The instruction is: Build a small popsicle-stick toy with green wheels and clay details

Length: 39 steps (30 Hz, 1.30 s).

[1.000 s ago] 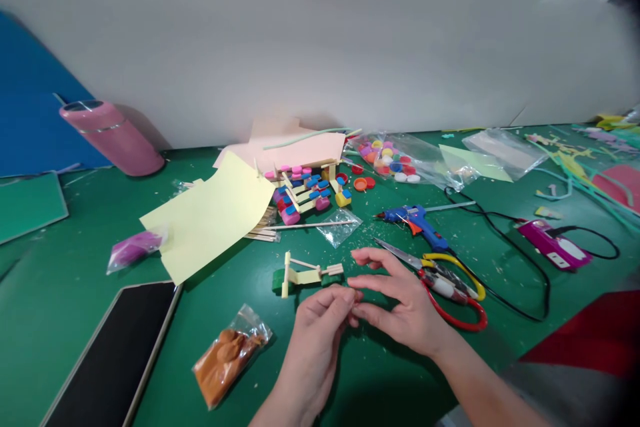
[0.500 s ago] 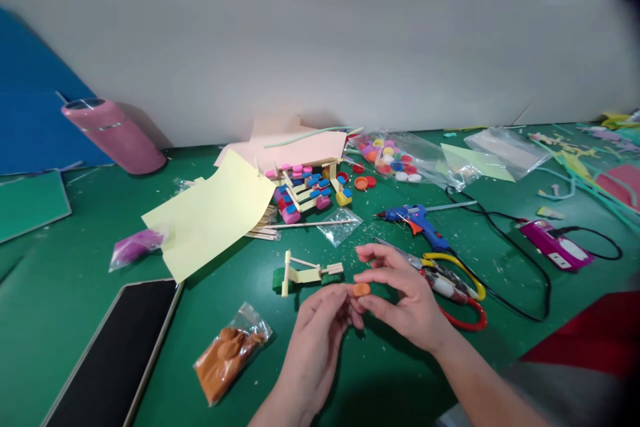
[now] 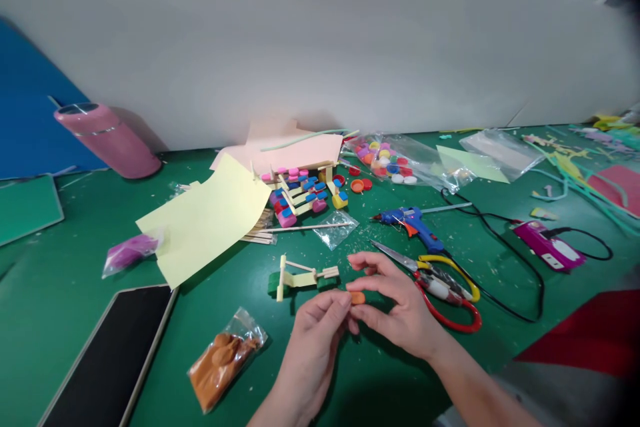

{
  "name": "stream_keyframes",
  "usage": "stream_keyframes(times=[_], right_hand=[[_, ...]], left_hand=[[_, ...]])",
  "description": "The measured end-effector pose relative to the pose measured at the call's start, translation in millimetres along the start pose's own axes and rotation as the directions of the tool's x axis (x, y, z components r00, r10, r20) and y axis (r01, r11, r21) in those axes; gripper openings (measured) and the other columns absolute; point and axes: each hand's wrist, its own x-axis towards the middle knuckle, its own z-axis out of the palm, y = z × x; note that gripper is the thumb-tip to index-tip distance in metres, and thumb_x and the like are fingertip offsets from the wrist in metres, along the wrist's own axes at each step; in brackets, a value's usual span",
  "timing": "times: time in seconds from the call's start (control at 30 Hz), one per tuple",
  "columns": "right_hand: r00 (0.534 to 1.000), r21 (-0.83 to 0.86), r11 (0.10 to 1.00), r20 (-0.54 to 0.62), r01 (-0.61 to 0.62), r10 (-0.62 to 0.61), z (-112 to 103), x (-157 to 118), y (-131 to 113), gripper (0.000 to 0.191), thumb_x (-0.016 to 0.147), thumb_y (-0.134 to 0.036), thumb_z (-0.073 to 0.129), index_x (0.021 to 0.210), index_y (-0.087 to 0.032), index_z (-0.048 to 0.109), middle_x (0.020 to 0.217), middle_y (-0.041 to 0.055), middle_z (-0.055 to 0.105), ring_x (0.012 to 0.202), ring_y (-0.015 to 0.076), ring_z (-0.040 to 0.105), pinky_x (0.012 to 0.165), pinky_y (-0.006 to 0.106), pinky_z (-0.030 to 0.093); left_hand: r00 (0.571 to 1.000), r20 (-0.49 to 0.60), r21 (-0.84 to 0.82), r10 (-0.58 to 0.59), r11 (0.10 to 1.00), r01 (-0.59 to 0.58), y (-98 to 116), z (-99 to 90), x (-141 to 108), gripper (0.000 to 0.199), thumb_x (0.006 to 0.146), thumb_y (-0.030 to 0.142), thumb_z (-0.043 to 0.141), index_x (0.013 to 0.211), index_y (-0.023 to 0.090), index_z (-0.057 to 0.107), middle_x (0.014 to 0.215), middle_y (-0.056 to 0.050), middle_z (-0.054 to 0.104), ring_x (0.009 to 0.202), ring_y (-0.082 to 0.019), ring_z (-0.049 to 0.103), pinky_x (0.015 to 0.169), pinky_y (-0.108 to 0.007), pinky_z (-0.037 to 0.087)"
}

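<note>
A small, rounded piece of orange clay [image 3: 357,297] is pinched between the thumb and fingers of my left hand [image 3: 320,333]. My right hand [image 3: 395,300] curves around the other side of it, fingers apart and thumb just below the clay, perhaps touching it. Just beyond my hands stands a little model [image 3: 300,279] of pale sticks and a pale strip with green ends. To the left of my left hand lies a clear bag of orange clay [image 3: 223,367].
Close to my right hand lie red-handled scissors [image 3: 463,323] and yellow-handled pliers [image 3: 473,280]. Behind them is a blue glue gun [image 3: 413,223] with its cord. Several colourful models [image 3: 310,193], a bag of bottle caps [image 3: 395,163], a phone [image 3: 110,353], yellow paper [image 3: 210,220] and a pink bottle [image 3: 110,140] surround the workspace.
The whole view has shifted slightly. My left thumb now covers more of the orange clay's left side, while my right hand stays around it with fingers apart.
</note>
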Motion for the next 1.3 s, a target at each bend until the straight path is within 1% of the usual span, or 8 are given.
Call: stream_keyframes(times=[0.13, 0.23, 0.43, 0.63, 0.77, 1.0, 1.13, 1.3], right_hand=[[1.0, -0.023, 1.0, -0.015, 0.014, -0.015, 1.1, 1.4, 0.5, 0.022, 0.076, -0.017, 0.064, 0.098, -0.023, 0.065, 0.121, 0.0054, 0.048, 0.109, 0.0198, 0.049, 0.093, 0.031, 0.04], [1.0, -0.06, 0.998, 0.0, 0.021, -0.021, 1.0, 1.4, 1.3, 0.023, 0.077, -0.018, 0.063, 0.098, -0.024, 0.065, 0.121, 0.0053, 0.047, 0.11, 0.0199, 0.048, 0.093, 0.031, 0.039], [0.998, -0.118, 0.992, 0.048, 0.033, -0.027, 2.0, -2.2, 3.5, 0.026, 0.078, -0.015, 0.061, 0.102, -0.026, 0.064, 0.124, 0.0046, 0.046, 0.112, 0.0197, 0.047, 0.095, 0.031, 0.039], [0.996, -0.126, 0.991, 0.083, 0.04, -0.03, 3.3, -3.2, 2.9, 0.034, 0.078, -0.017, 0.062, 0.111, -0.026, 0.059, 0.126, 0.0058, 0.044, 0.115, 0.0211, 0.045, 0.096, 0.033, 0.04], [0.997, -0.12, 0.993, 0.072, 0.021, -0.013, 1.9, -5.3, 3.3, 0.043, 0.077, -0.022, 0.064, 0.118, -0.026, 0.053, 0.128, 0.007, 0.042, 0.114, 0.0217, 0.046, 0.096, 0.035, 0.041], [0.999, -0.093, 0.995, 0.028, -0.025, 0.028, -0.6, -10.7, 5.9, 0.041, 0.077, -0.023, 0.063, 0.117, -0.027, 0.053, 0.127, 0.0076, 0.044, 0.112, 0.023, 0.048, 0.096, 0.037, 0.042], [0.999, -0.108, 0.994, 0.017, -0.034, 0.036, -1.7, -8.1, 5.4, 0.043, 0.077, -0.024, 0.063, 0.118, -0.026, 0.052, 0.126, 0.0081, 0.045, 0.114, 0.0237, 0.047, 0.098, 0.037, 0.041], [0.999, -0.11, 0.993, 0.023, -0.033, 0.035, -2.5, -5.8, 3.9, 0.043, 0.077, -0.022, 0.063, 0.119, -0.025, 0.051, 0.126, 0.0084, 0.044, 0.116, 0.0233, 0.045, 0.098, 0.036, 0.04]], left_hand=[[0.998, -0.034, -0.071, -0.045, 0.997, 0.042, 0.7, 1.0, -0.7, 0.024, 0.076, 0.033, 0.063, 0.069, 0.011, 0.071, 0.063, -0.004, 0.064, 0.059, -0.012, 0.052, 0.06, -0.024, 0.042], [0.997, -0.014, -0.121, -0.073, 0.99, 0.07, 1.3, 1.7, -1.3, 0.027, 0.076, 0.035, 0.062, 0.072, 0.011, 0.071, 0.066, -0.006, 0.065, 0.062, -0.013, 0.054, 0.062, -0.025, 0.044], [0.996, 0.078, 0.006, -0.044, 0.999, 0.043, -0.7, 1.7, -1.9, 0.013, 0.073, 0.023, 0.066, 0.068, 0.012, 0.07, 0.062, -0.002, 0.061, 0.062, -0.011, 0.049, 0.062, -0.022, 0.04], [0.998, 0.033, 0.023, -0.046, 0.999, 0.045, -4.0, -0.8, -2.0, 0.012, 0.069, 0.023, 0.07, 0.066, 0.012, 0.07, 0.06, -0.002, 0.061, 0.06, -0.01, 0.049, 0.061, -0.022, 0.04], [0.999, -0.036, 0.036, -0.005, 0.999, 0.006, -1.2, -1.4, -1.4, 0.01, 0.068, 0.023, 0.071, 0.073, 0.015, 0.073, 0.071, -0.002, 0.063, 0.068, -0.011, 0.052, 0.064, -0.021, 0.04], [0.991, -0.066, 0.207, 0.116, 0.973, -0.1, 1.7, -3.1, -2.5, 0.011, 0.07, 0.024, 0.069, 0.077, 0.017, 0.074, 0.073, -0.002, 0.06, 0.065, -0.01, 0.048, 0.062, -0.021, 0.04], [0.991, -0.077, 0.226, 0.111, 0.97, -0.091, 0.0, -3.8, -2.4, 0.014, 0.07, 0.024, 0.069, 0.081, 0.017, 0.074, 0.076, -0.002, 0.06, 0.066, -0.011, 0.049, 0.063, -0.022, 0.04], [0.994, -0.078, 0.178, 0.074, 0.982, -0.059, 0.4, -3.1, -0.8, 0.014, 0.07, 0.024, 0.069, 0.078, 0.014, 0.074, 0.069, -0.002, 0.061, 0.063, -0.01, 0.049, 0.062, -0.021, 0.04]])
